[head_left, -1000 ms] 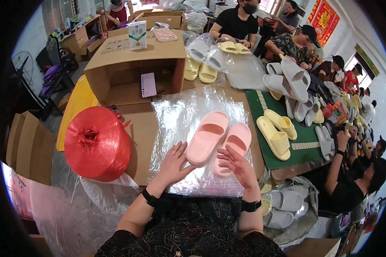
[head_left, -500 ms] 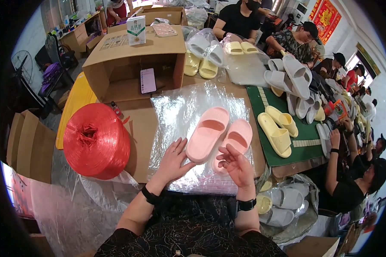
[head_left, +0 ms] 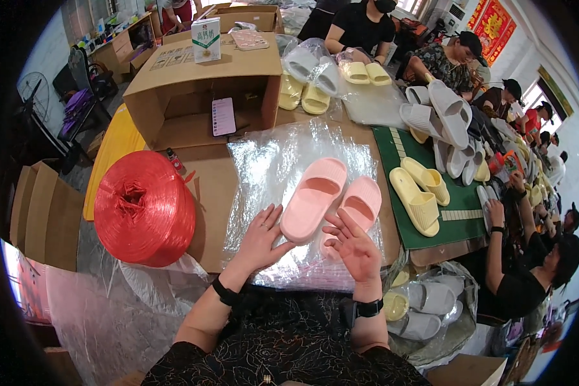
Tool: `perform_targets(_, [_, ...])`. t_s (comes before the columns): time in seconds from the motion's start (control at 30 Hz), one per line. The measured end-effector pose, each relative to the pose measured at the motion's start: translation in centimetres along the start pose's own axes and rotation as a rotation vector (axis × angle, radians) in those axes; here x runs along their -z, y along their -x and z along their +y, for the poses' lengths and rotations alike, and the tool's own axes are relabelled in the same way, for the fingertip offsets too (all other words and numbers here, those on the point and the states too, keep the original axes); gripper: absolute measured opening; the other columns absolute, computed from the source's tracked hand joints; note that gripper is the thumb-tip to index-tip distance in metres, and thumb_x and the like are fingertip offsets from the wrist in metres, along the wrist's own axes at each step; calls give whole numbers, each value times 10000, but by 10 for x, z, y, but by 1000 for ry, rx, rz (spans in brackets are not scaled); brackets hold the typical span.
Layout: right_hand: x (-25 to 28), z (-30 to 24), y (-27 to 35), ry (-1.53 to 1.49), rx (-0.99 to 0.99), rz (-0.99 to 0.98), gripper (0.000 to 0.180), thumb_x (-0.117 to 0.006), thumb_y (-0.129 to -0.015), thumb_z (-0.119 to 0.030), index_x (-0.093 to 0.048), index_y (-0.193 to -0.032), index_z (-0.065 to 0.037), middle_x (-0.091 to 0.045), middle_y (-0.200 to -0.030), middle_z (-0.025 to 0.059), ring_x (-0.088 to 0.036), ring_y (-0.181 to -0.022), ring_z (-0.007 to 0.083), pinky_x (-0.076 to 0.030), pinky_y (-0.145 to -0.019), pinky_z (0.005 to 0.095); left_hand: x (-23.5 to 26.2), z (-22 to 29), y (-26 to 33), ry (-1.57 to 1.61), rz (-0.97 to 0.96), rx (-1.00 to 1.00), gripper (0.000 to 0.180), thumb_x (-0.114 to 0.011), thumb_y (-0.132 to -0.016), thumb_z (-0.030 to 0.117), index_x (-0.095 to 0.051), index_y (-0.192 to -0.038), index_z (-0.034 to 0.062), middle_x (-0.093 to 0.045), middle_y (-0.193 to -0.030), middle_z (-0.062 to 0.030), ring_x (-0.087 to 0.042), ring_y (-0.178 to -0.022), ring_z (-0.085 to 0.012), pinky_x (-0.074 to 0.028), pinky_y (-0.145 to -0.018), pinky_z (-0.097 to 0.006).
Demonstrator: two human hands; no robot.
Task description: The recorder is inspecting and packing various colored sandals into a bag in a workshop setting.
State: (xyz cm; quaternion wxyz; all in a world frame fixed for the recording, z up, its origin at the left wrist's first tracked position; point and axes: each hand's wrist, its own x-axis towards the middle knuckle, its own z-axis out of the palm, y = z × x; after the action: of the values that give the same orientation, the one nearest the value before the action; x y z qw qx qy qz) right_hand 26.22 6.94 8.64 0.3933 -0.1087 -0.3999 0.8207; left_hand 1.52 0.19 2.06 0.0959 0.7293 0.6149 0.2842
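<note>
1. Two pink slippers (head_left: 331, 199) lie side by side on a clear plastic bag (head_left: 289, 193), at twelve o'clock from the hands.
2. Left hand (head_left: 260, 238) rests flat and open on the bag; right hand (head_left: 354, 248) hovers open, empty.
3. Bagging seems about to start; it calls for gripping both slippers.

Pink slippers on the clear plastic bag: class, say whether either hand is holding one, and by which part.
Neither. The left hand lies flat on the plastic bag beside the heel of one pink slipper; the right hand hovers open-palmed, empty.
</note>
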Motion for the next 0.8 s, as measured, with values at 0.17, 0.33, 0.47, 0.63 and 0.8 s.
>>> perform_targets(0.17, [5, 3, 0, -93, -65, 51, 583, -345, -979, -225, -349, -1515, 4, -465, -1462, 229, -523, -1236, 309, -425, -1015, 412, -2, -2, 1, 11, 12, 4, 604, -684, -856, 426, -598, -1295, 20, -398, -1517, -231, -327, -1425, -424, -252, -1172, -531])
perform_targets(0.33, [9, 13, -5, 389, -8, 301, 575, -417, -939, -82, -366, -1504, 10, -541, -1361, 191, -550, -1176, 258, -489, -911, 346, 0, -1, -1, 10, 1, 11, 618, -675, -863, 446, -592, -1299, 15, -398, -1516, -234, -330, -1422, -426, -251, -1175, -528])
perform_targets(0.47, [35, 14, -17, 540, 99, 462, 577, -440, -907, -15, -383, -1479, 38, -565, -1290, 152, -562, -1105, 226, -503, -860, 323, -1, -2, 1, 5, 11, -3, 628, -660, -871, 474, -596, -1293, 13, -396, -1517, -233, -330, -1422, -424, -253, -1176, -522])
perform_targets(0.63, [40, 13, -47, 1444, -68, 608, 520, -552, -958, -301, -533, -1275, 110, -617, -1162, 257, -613, -1034, 347, -502, -873, 422, -2, -3, 2, -6, 20, 4, 621, -665, -864, 481, -608, -1287, 30, -395, -1522, -225, -332, -1422, -421, -265, -1169, -520])
perform_targets(0.8, [51, 28, -84, 1904, -101, 673, 676, -562, -919, -561, -668, -991, 102, -679, -945, 294, -652, -916, 451, -492, -855, 509, -1, -4, 5, -16, 20, -16, 626, -656, -866, 501, -601, -1316, 70, -404, -1517, -223, -338, -1423, -409, -269, -1168, -511])
